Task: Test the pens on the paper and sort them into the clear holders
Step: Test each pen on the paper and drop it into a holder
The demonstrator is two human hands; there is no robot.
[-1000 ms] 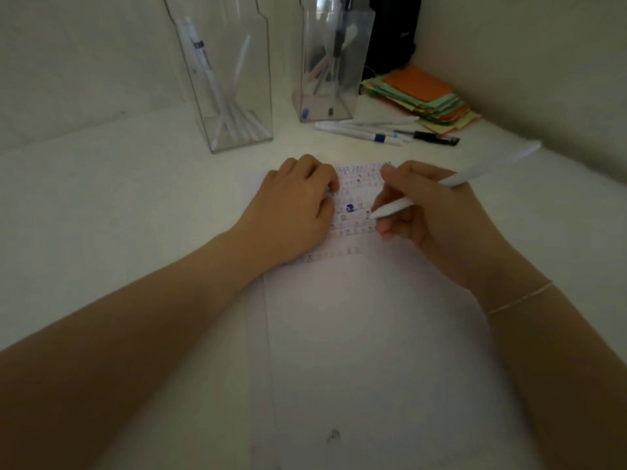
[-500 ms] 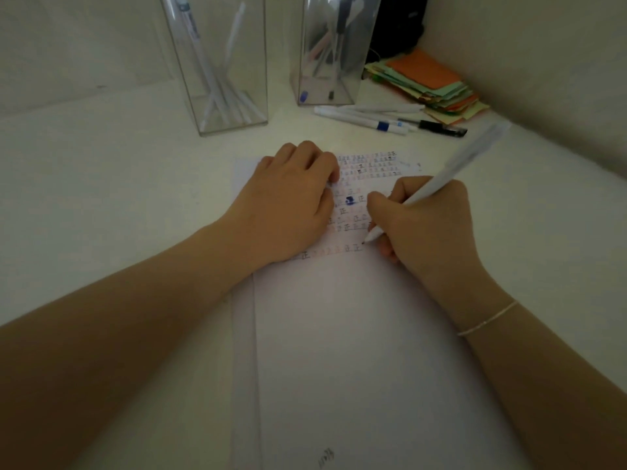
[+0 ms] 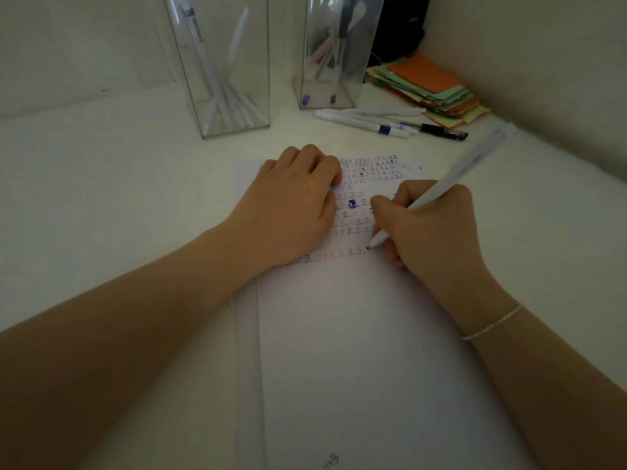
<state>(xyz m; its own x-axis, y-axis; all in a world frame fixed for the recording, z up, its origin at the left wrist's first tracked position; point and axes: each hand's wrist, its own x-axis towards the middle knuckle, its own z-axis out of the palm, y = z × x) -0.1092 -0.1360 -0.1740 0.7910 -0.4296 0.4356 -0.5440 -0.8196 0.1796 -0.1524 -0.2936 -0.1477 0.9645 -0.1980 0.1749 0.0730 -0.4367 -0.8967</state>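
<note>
Since a second ago the right hand (image 3: 432, 228) has dropped from beside the upper rows of marks to the lowest row, and the pen (image 3: 437, 195) it grips has swung from nearly flat to steeply tilted, its dark tip now touching the paper (image 3: 356, 334) at the end of that row. That pen is white and slim, pinched in a closed writing grip, its blurred rear end pointing up and to the right. The left hand (image 3: 291, 212) lies palm down with fingers curled, pressing the top left part of the sheet and holding nothing. Rows of small blue, red and black test marks fill the paper's top, with one heavy blue blot among them. Behind, on the white table (image 3: 101, 184), stand two clear holders: the left holder (image 3: 224, 66) has several white pens leaning inside, the right holder (image 3: 330, 56) has darker and pinkish ones. Just in front of the right holder lie loose pens (image 3: 383, 125), white with a blue band and one black. A stack of coloured notes (image 3: 431, 86) sits in the corner.
</note>
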